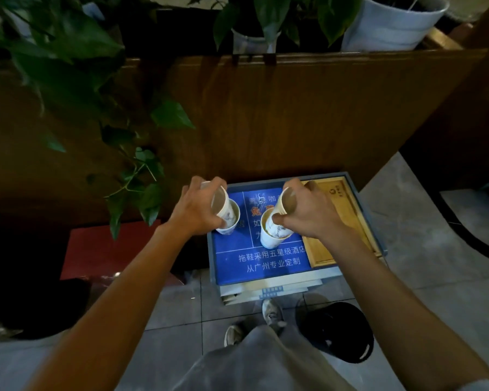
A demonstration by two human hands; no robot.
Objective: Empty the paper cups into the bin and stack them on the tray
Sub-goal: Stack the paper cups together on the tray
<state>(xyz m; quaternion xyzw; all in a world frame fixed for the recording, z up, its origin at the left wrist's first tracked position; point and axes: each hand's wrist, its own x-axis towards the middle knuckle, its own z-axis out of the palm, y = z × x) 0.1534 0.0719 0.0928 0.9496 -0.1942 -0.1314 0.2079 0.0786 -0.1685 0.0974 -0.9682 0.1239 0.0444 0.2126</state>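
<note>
My left hand (195,210) grips a white paper cup (219,200), tilted with its mouth toward me, its base going into another cup (232,221) that stands on the blue sign. My right hand (308,213) holds a second tilted cup (287,200) over a taller standing cup (270,235). Both standing cups rest on the blue printed sign (266,261). A wooden tray (339,221) lies just right of my right hand. The black bin (336,331) sits on the floor at lower right.
A wooden partition (266,108) rises behind the sign, with potted plants (393,21) on top. Trailing leaves (141,179) hang at left. A red box (96,252) stands left of the sign. My shoes (271,311) are on the grey tiles below.
</note>
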